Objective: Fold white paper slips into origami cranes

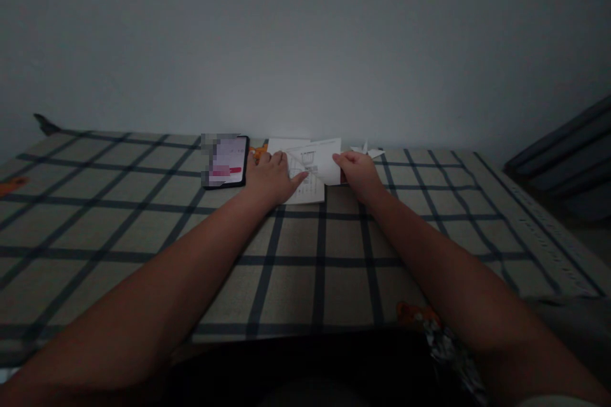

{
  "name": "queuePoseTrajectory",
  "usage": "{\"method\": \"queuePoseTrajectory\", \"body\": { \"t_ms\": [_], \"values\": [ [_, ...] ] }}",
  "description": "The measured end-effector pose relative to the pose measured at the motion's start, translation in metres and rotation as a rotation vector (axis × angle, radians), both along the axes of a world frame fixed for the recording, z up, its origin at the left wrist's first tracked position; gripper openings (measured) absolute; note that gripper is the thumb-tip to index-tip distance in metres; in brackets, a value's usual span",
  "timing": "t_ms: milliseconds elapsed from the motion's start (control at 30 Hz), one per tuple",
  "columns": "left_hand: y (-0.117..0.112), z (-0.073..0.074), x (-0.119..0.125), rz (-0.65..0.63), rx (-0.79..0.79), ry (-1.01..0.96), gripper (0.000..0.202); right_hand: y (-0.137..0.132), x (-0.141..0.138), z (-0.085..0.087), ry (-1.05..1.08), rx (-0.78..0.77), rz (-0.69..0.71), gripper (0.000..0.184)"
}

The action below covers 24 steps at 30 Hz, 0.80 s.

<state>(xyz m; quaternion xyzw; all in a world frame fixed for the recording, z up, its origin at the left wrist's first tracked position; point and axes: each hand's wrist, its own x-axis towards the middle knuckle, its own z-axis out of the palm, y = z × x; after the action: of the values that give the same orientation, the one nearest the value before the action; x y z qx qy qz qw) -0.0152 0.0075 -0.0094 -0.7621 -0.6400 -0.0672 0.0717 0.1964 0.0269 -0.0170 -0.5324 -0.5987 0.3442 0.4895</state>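
A white printed sheet of paper [317, 162] lies at the far side of a checked cloth [305, 254], partly folded over itself. My left hand [272, 177] rests flat on the sheet's left part, fingers stretched toward the fold. My right hand [359, 173] pinches the folded flap at its right edge, fingers closed on the paper. A phone [224, 161] with a lit screen lies just left of my left hand.
A small white folded paper figure [367, 151] sits behind my right hand near the wall. Something orange [259, 152] peeks out behind my left hand. A dark shape [563, 152] stands at the right. A crinkled orange and silver wrapper [429, 324] lies near me.
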Motion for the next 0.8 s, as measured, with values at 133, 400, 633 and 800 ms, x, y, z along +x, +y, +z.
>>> {"method": "queuePoseTrajectory", "body": {
  "t_ms": [133, 400, 633, 800],
  "values": [
    [0.000, -0.001, -0.001, -0.005, 0.011, -0.004, 0.085, 0.000, 0.001, 0.005, 0.103, -0.054, -0.050, 0.027],
    [-0.003, 0.001, 0.000, 0.001, 0.024, -0.011, 0.082, 0.005, 0.009, 0.000, 0.080, -0.002, -0.043, 0.031],
    [-0.003, 0.000, -0.002, 0.020, 0.018, -0.015, 0.086, 0.002, 0.012, 0.004, 0.032, 0.058, -0.099, 0.035],
    [-0.001, 0.001, -0.005, 0.050, -0.012, -0.025, 0.086, -0.002, 0.017, 0.016, -0.032, 0.135, -0.173, 0.039]
  ]
}}
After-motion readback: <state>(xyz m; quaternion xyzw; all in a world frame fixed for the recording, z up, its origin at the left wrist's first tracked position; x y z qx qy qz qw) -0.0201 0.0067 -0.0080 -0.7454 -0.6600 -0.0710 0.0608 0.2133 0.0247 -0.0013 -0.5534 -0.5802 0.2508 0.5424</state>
